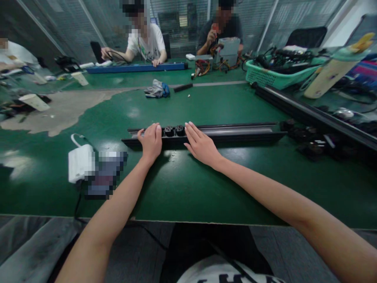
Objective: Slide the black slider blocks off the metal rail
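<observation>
A long black rail (247, 136) with a hollow channel lies crosswise on the green table in front of me. Two round black socket pieces (174, 131) sit side by side inside it, between my hands. My left hand (151, 142) is closed over the rail's left part, fingers curled at its edges; what lies beneath them is hidden. Flat, with fingers stretched out, my right hand (202, 145) rests on the rail just right of the sockets. More black socket-like parts (313, 145) lie loose past the rail's right end.
A white adapter (81, 163) with a cable and a phone (107, 173) lie at left. Beyond the rail are gloves (157, 89) and a black strip (183, 87). At right stand a green basket (271, 76), a bottle (335, 70) and another long rail (312, 108). Several people sit across.
</observation>
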A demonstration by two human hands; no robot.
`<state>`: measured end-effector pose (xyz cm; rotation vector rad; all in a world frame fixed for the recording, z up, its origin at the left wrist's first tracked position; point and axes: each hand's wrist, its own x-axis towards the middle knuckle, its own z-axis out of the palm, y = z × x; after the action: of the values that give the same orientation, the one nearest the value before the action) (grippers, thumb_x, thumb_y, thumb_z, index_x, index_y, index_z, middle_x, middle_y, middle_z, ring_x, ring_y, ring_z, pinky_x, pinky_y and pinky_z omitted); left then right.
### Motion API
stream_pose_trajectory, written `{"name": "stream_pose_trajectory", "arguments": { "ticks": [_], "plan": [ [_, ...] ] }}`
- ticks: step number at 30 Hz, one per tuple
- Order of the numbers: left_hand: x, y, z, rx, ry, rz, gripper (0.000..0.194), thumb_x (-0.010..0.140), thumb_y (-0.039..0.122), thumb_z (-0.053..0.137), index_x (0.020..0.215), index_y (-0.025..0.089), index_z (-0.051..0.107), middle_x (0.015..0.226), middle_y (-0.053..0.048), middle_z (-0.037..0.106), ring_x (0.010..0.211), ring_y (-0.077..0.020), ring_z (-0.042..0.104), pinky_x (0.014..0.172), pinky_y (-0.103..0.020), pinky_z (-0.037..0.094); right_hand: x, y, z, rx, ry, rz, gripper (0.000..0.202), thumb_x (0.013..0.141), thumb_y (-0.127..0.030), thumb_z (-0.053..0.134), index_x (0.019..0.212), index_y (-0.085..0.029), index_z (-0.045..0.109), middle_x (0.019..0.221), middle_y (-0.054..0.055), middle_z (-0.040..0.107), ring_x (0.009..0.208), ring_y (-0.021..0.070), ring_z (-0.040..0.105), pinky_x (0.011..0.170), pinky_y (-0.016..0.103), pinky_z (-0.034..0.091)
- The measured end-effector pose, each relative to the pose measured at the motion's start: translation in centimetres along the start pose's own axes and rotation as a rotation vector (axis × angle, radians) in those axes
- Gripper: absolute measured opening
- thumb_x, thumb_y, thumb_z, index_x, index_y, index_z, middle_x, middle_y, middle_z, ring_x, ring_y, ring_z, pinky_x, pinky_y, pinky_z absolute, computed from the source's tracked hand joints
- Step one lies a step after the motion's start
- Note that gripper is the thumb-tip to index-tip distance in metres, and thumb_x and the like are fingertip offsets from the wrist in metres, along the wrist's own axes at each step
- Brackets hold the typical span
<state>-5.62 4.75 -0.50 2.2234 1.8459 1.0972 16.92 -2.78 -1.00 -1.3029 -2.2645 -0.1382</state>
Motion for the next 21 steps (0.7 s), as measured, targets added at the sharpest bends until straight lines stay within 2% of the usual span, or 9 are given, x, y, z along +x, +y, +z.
{"name": "stream_pose_trajectory", "arguments": {
  "ticks": [5,8,11,15,21],
  "plan": [
    [-0.1,-0.3,-0.1,-0.004,0.019,0.027,0.052,0.113,0.039,0.026,0.131,0.02,0.07,0.143,-0.014,0.074,0.141,-0.0251,0.064,0.127,-0.049,0.025,0.4,0.2,-0.2,-0.029,0.022,-0.006,0.057,0.111,-0.024,0.042,0.163,-0.002,0.048,0.171,0.022,0.045,0.167,0.0328,0.026,0.136,0.054,0.029],
    [-0.1,-0.5,-0.1,-0.008,0.026,0.028,0.05,0.113,0.038,0.028,0.132,0.02,0.07,0.143,-0.015,0.074,0.142,-0.026,0.063,0.127,-0.052,0.025,0.7,0.2,-0.5,-0.062,0.015,-0.005,0.054,0.113,-0.025,0.038,0.158,-0.002,0.055,0.167,0.021,0.051,0.164,0.0347,0.033,0.135,0.055,0.031],
    [0.0,-0.6,-0.1,-0.007,0.025,0.036,0.05,0.112,0.038,0.028,0.131,0.021,0.071,0.142,-0.014,0.074,0.141,-0.0263,0.064,0.127,-0.052,0.026,0.9,0.1,-0.9,-0.075,-0.005,0.004,0.054,0.114,-0.025,0.035,0.157,-0.003,0.057,0.166,0.021,0.053,0.16,0.0337,0.042,0.134,0.054,0.034],
    [0.0,-0.6,-0.2,0.009,0.015,0.03,0.051,0.112,0.038,0.027,0.132,0.021,0.07,0.144,-0.014,0.074,0.141,-0.0263,0.064,0.127,-0.052,0.026,1.1,-0.2,-1.3,-0.07,-0.031,0.032,0.053,0.113,-0.025,0.036,0.158,-0.007,0.058,0.166,0.019,0.053,0.158,0.0337,0.044,0.132,0.053,0.037],
    [-0.1,-0.7,-0.3,0.003,0.015,0.031,0.054,0.113,0.041,0.025,0.133,0.02,0.07,0.144,-0.014,0.074,0.143,-0.0265,0.063,0.128,-0.053,0.025,1.5,-0.3,-2.1,-0.071,-0.08,0.025,0.052,0.114,-0.025,0.034,0.157,-0.008,0.059,0.164,0.02,0.055,0.152,0.0326,0.052,0.129,0.05,0.042]
  ]
}}
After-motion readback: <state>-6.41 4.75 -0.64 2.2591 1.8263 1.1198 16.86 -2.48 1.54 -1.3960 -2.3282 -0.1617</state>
